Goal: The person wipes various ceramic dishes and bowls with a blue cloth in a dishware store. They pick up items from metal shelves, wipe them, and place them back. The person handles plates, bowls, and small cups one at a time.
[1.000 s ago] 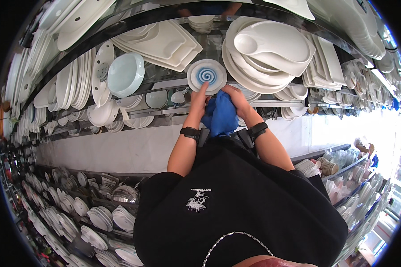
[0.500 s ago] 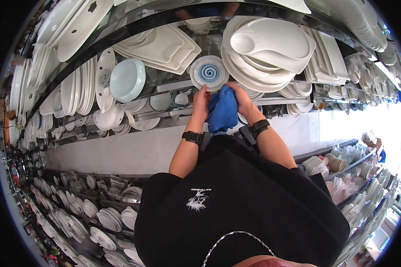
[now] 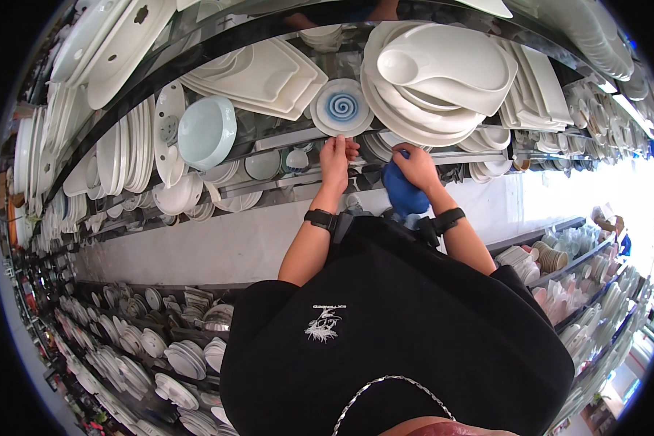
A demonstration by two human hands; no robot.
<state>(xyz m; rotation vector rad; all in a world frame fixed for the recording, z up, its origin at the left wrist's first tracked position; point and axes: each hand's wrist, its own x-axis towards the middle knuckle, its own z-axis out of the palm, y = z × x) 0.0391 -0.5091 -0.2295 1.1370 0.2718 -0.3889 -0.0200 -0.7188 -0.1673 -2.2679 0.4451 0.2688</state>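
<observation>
A small round white plate with a blue spiral [image 3: 342,107] rests on the shelf straight ahead of me. My left hand [image 3: 337,163] is just below its near rim, fingers curled in and nothing visible in them. A fingertip reaches the rim; whether it touches I cannot tell. To the right, my right hand [image 3: 418,171] grips a blue cloth [image 3: 402,190], which hangs bunched beneath the fingers, apart from the plate. Large white oval platters [image 3: 443,62] are stacked right of the spiral plate, and angular white dishes [image 3: 265,76] lie to its left.
A pale blue-green bowl [image 3: 207,131] stands tilted on the left, near upright oblong plates [image 3: 131,149]. Square white plates [image 3: 534,83] lean at the right. A lower shelf [image 3: 269,182] holds bowls and saucers. Behind me, more racks carry lidded dishes [image 3: 185,357].
My right hand has moved right and slightly down with the blue cloth, away from the plate. My left hand has curled its fingers at the plate's rim. The plate lies nearly where it was.
</observation>
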